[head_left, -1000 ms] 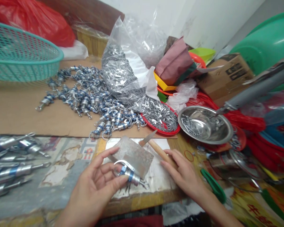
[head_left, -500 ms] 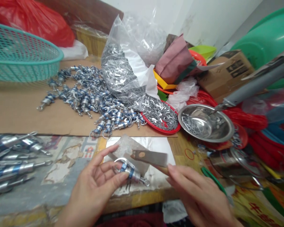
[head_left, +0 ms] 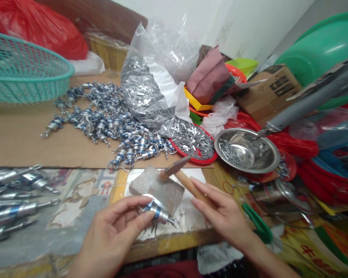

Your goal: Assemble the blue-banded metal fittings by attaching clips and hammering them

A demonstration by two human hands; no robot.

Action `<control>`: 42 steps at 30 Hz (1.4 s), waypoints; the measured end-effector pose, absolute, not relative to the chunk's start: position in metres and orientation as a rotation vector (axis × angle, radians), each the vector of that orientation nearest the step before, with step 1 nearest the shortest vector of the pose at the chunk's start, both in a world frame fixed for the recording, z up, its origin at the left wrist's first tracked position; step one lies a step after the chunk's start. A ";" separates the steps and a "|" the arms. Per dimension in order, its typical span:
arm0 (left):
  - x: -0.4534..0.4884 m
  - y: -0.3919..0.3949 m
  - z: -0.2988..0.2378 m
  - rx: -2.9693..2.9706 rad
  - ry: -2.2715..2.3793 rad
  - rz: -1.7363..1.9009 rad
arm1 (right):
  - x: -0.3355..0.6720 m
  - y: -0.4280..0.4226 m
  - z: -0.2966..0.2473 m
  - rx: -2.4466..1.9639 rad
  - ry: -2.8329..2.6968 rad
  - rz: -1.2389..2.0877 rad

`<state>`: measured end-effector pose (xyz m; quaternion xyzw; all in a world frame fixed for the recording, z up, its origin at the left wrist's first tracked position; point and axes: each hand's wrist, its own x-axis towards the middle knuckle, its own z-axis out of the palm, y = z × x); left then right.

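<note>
My left hand pinches a blue-and-silver metal fitting between thumb and fingers. The fitting has a pale curved strip at its upper end and a small ring at its lower right tip. It lies against the near edge of a grey metal block, which rests on white paper. My right hand is wrapped round the wooden handle of a hammer. The hammer's dark head is above the block, up and to the right of the fitting, and its edges are somewhat blurred.
More blue-and-silver fittings are heaped on cardboard, others at the left. Beyond the block are a clear bag of metal clips, a red plate of clips and a steel bowl. Green scissors handles lie right.
The hammer has swung from lying level near the fitting to a tilted pose farther up over the block. My right hand has moved up and left; my left hand keeps hold of the fitting.
</note>
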<state>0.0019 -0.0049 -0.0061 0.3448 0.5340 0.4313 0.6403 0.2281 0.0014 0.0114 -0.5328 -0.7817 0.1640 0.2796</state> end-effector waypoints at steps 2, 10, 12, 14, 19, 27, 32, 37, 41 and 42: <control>-0.002 -0.004 -0.008 1.003 1.256 0.961 | 0.232 0.021 -0.001 -1.547 -2.057 0.485; -0.015 0.001 -0.025 1.937 1.224 1.213 | 0.245 0.108 -0.003 -1.803 -2.048 0.221; -0.013 0.002 -0.023 1.998 1.229 1.233 | 0.249 0.133 -0.002 -1.918 -2.010 0.145; -0.012 0.003 -0.020 2.025 1.227 1.222 | 0.252 0.152 -0.003 -1.986 -2.015 0.130; -0.014 0.006 -0.013 1.961 1.165 1.138 | 0.261 0.163 -0.002 -1.950 -2.004 0.141; -0.009 0.007 -0.008 1.787 1.234 1.199 | 0.215 0.081 0.026 -1.556 -1.913 0.424; -0.008 0.008 -0.006 1.754 1.274 1.200 | 0.171 0.025 0.029 -0.975 -1.953 0.666; -0.006 0.008 -0.005 1.709 1.281 1.178 | 0.161 0.015 0.025 -1.004 -1.777 0.867; -0.001 0.005 0.000 1.583 1.274 1.220 | 0.161 0.011 0.023 -1.085 -1.665 0.909; 0.000 0.005 0.002 1.526 1.269 1.223 | 0.161 0.009 0.022 -1.067 -1.670 0.883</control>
